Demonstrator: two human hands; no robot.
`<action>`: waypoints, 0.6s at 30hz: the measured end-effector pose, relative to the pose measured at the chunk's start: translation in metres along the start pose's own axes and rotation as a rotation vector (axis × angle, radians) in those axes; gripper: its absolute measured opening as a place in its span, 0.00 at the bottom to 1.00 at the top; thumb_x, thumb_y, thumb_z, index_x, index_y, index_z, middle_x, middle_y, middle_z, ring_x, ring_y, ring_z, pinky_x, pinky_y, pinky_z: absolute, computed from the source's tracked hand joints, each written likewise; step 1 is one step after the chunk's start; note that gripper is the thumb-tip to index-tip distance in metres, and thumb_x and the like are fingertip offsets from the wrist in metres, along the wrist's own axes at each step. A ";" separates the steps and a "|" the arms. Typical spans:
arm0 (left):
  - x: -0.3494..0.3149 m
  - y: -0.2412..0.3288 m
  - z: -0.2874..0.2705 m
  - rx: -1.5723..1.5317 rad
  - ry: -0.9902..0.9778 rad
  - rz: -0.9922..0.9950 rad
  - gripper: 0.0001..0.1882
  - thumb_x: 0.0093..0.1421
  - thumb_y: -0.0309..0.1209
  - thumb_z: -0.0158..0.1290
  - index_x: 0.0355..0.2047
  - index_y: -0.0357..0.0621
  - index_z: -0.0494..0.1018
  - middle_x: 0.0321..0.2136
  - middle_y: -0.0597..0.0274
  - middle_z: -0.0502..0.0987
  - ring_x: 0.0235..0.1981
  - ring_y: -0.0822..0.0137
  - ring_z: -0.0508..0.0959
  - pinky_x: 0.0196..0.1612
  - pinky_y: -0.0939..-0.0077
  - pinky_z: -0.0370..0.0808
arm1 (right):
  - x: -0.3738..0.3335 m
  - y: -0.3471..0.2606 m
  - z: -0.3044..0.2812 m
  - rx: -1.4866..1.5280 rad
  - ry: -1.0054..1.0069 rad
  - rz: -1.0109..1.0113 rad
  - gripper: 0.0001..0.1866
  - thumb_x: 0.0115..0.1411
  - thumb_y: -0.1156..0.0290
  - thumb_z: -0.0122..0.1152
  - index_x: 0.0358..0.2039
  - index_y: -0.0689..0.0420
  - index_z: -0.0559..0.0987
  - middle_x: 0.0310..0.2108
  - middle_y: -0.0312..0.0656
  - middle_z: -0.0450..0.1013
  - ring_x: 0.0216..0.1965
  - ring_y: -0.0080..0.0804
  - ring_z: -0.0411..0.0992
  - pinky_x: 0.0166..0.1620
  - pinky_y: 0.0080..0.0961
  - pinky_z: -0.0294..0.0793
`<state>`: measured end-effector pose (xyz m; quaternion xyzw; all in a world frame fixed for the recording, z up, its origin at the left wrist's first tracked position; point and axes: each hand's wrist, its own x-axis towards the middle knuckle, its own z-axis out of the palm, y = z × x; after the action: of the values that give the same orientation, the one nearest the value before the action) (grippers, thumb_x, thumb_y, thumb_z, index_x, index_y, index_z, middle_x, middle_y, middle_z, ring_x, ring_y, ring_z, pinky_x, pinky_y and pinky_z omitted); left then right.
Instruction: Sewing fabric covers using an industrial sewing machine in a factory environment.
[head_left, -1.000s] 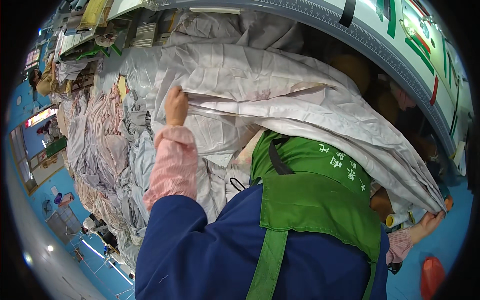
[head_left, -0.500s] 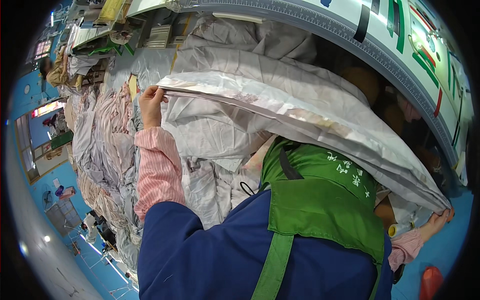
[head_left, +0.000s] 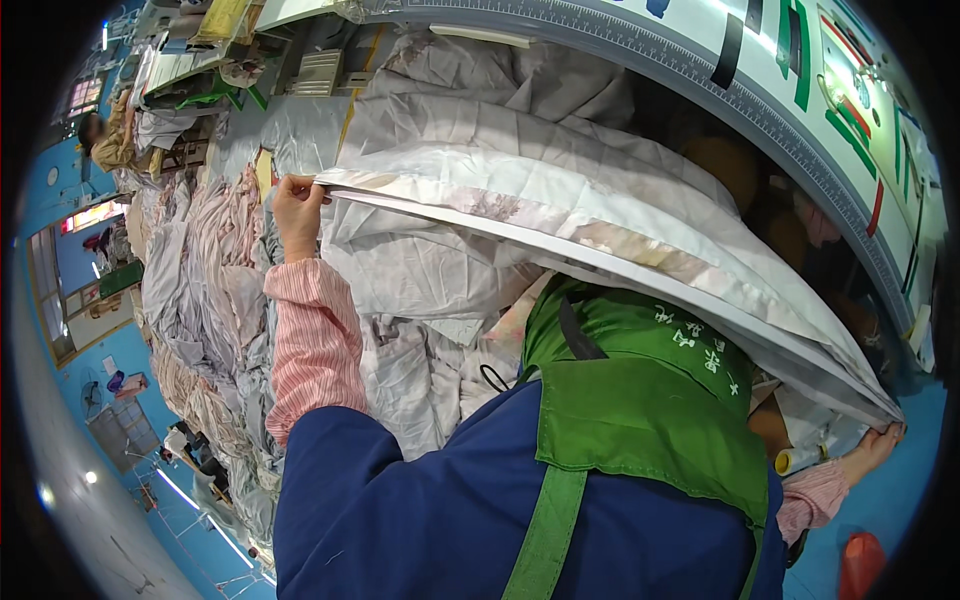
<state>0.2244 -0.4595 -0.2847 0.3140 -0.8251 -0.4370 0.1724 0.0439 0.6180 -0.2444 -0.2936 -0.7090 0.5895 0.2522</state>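
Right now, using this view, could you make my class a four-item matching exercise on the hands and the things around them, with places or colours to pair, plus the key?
Column one
1. Left hand
2. Right hand
3. Apron
4. Ruled scale

Column two
A. Arcs from the top of the picture toward its right side
B. Holds the end of the white cloth toward the picture's left
C. Green
D. Holds the white cloth near the picture's right edge

Right pairs: 1-B, 2-D, 3-C, 4-A
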 end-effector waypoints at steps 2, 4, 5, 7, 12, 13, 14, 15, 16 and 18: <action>0.001 0.004 -0.009 0.103 0.084 0.002 0.05 0.56 0.19 0.56 0.30 0.36 0.70 0.24 0.63 0.76 0.20 0.75 0.76 0.24 0.83 0.74 | -0.009 -0.024 -0.006 0.003 -0.108 -0.065 0.21 0.69 0.67 0.41 0.56 0.68 0.68 0.55 0.51 0.67 0.55 0.43 0.66 0.60 0.36 0.64; -0.004 0.007 -0.013 0.175 0.106 -0.036 0.06 0.55 0.18 0.57 0.28 0.36 0.70 0.23 0.63 0.76 0.20 0.76 0.75 0.24 0.84 0.73 | -0.021 -0.054 -0.010 0.003 -0.216 -0.127 0.22 0.69 0.67 0.41 0.56 0.71 0.68 0.55 0.53 0.67 0.56 0.45 0.66 0.61 0.37 0.64; -0.008 0.007 -0.011 0.195 0.189 0.012 0.05 0.55 0.19 0.57 0.29 0.37 0.70 0.22 0.64 0.76 0.19 0.77 0.74 0.24 0.85 0.72 | -0.031 -0.069 -0.017 0.003 -0.353 -0.062 0.23 0.68 0.64 0.42 0.55 0.70 0.69 0.54 0.54 0.69 0.55 0.43 0.67 0.62 0.34 0.62; -0.016 0.006 -0.003 0.120 0.327 0.006 0.05 0.55 0.21 0.56 0.32 0.37 0.73 0.22 0.63 0.76 0.20 0.76 0.75 0.23 0.84 0.71 | -0.039 -0.077 -0.012 0.045 -0.452 0.032 0.24 0.68 0.63 0.42 0.54 0.69 0.71 0.54 0.54 0.70 0.56 0.39 0.68 0.64 0.30 0.59; -0.014 -0.006 0.027 0.102 -0.030 -0.371 0.06 0.52 0.21 0.55 0.31 0.35 0.78 0.18 0.62 0.76 0.17 0.74 0.75 0.18 0.81 0.68 | -0.020 -0.049 -0.014 -0.158 -0.131 -0.061 0.23 0.67 0.64 0.45 0.57 0.65 0.71 0.56 0.44 0.71 0.53 0.30 0.69 0.53 0.20 0.63; -0.008 -0.005 0.025 0.038 0.053 -0.351 0.06 0.51 0.21 0.55 0.31 0.35 0.78 0.17 0.63 0.76 0.16 0.75 0.73 0.17 0.82 0.66 | -0.012 -0.042 -0.023 -0.112 -0.169 -0.029 0.22 0.68 0.64 0.45 0.55 0.66 0.71 0.53 0.44 0.71 0.52 0.29 0.69 0.52 0.21 0.66; -0.002 -0.003 0.022 -0.006 0.182 -0.315 0.07 0.50 0.21 0.56 0.31 0.35 0.78 0.17 0.63 0.75 0.15 0.76 0.71 0.17 0.82 0.65 | -0.005 -0.037 -0.034 -0.082 -0.203 -0.067 0.21 0.70 0.64 0.44 0.54 0.68 0.71 0.51 0.45 0.72 0.51 0.28 0.70 0.51 0.22 0.69; 0.004 -0.001 0.019 -0.041 0.203 -0.301 0.07 0.49 0.21 0.56 0.30 0.35 0.79 0.16 0.64 0.74 0.13 0.77 0.68 0.16 0.84 0.62 | 0.002 -0.028 -0.042 -0.055 -0.206 0.004 0.21 0.70 0.64 0.44 0.54 0.68 0.71 0.51 0.45 0.72 0.51 0.28 0.70 0.51 0.22 0.69; 0.008 0.002 0.018 -0.061 0.136 -0.343 0.07 0.49 0.21 0.56 0.30 0.35 0.79 0.16 0.64 0.74 0.13 0.77 0.68 0.16 0.84 0.62 | 0.007 -0.019 -0.050 -0.150 -0.191 -0.012 0.20 0.68 0.64 0.48 0.54 0.64 0.72 0.49 0.41 0.73 0.47 0.24 0.70 0.46 0.18 0.68; 0.014 0.006 0.019 0.075 -0.057 -0.352 0.06 0.49 0.21 0.55 0.29 0.35 0.79 0.16 0.64 0.74 0.14 0.78 0.68 0.16 0.85 0.61 | 0.013 -0.003 -0.058 -0.237 -0.170 -0.031 0.19 0.67 0.64 0.53 0.54 0.61 0.73 0.47 0.38 0.73 0.44 0.20 0.69 0.41 0.14 0.66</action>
<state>0.2013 -0.4547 -0.2897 0.4475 -0.7776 -0.4379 0.0580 0.0752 0.6673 -0.2306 -0.2593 -0.7968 0.5206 0.1637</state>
